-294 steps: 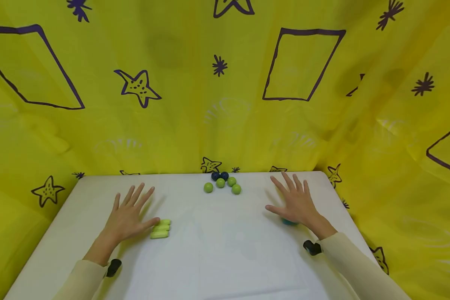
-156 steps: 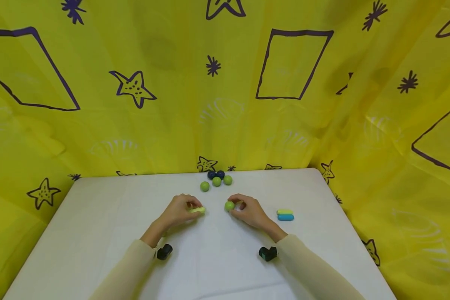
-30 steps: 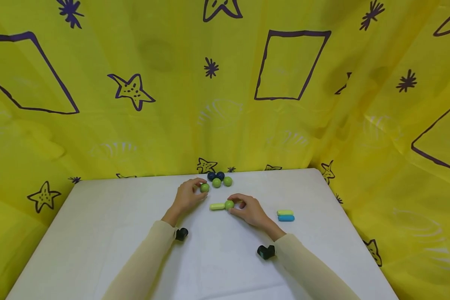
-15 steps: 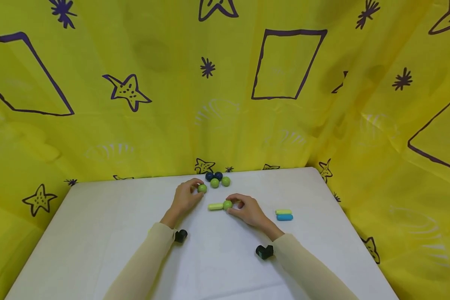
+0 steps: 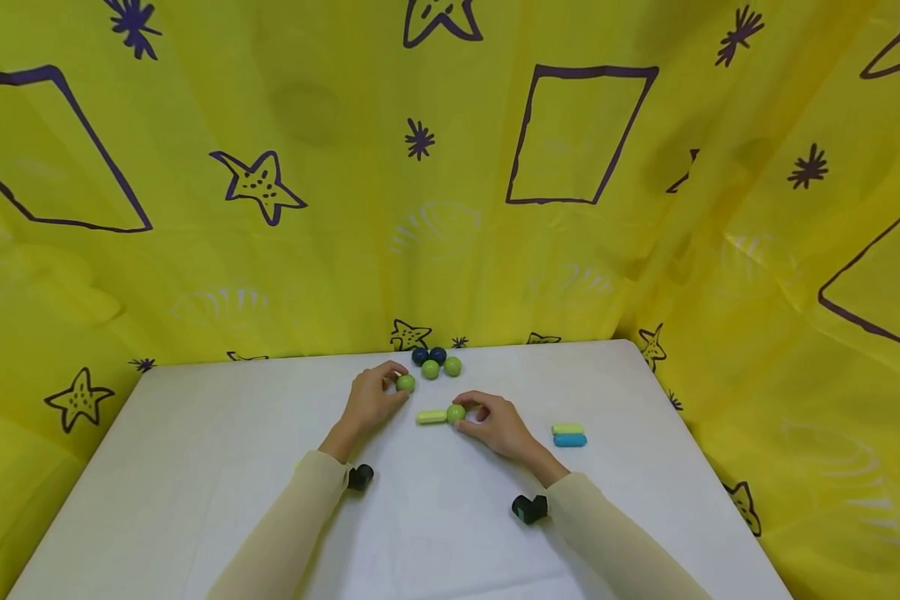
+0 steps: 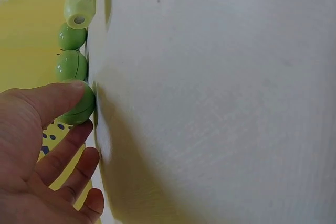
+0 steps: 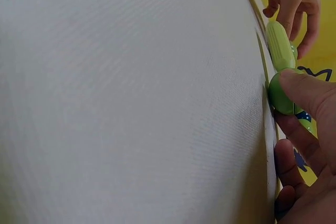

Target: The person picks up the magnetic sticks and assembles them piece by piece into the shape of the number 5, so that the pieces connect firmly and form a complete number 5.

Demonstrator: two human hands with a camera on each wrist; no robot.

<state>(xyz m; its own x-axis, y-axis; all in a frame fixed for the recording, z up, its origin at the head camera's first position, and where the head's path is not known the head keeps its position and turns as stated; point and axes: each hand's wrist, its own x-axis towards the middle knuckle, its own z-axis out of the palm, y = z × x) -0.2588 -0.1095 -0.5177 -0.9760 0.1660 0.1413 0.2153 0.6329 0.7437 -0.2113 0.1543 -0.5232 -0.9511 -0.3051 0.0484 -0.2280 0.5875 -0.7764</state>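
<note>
My left hand [image 5: 371, 400] pinches a glossy green ball [image 5: 406, 383] between thumb and fingers; in the left wrist view the thumb covers part of that ball [image 6: 81, 108]. To its right, my right hand [image 5: 498, 425] grips another green ball [image 5: 456, 413] on the white table. A short, ridged, pale-green magnetic stick [image 5: 431, 417] touches this ball end to end and points left, towards the left hand. A small round metal spot shows on the stick's free end [image 6: 79, 20] in the left wrist view.
Behind the hands sit two dark blue balls [image 5: 429, 356] and two green balls [image 5: 441, 367]. A pale-green stick [image 5: 567, 429] and a blue stick [image 5: 570, 440] lie side by side at the right. Yellow patterned cloth [image 5: 345, 250] surrounds the table [image 5: 195, 467].
Earlier both hands were spread open. Then the left hand held the stick and the right a ball. The stick now touches that ball, and the left hand has moved to another ball; little moved in the last second.
</note>
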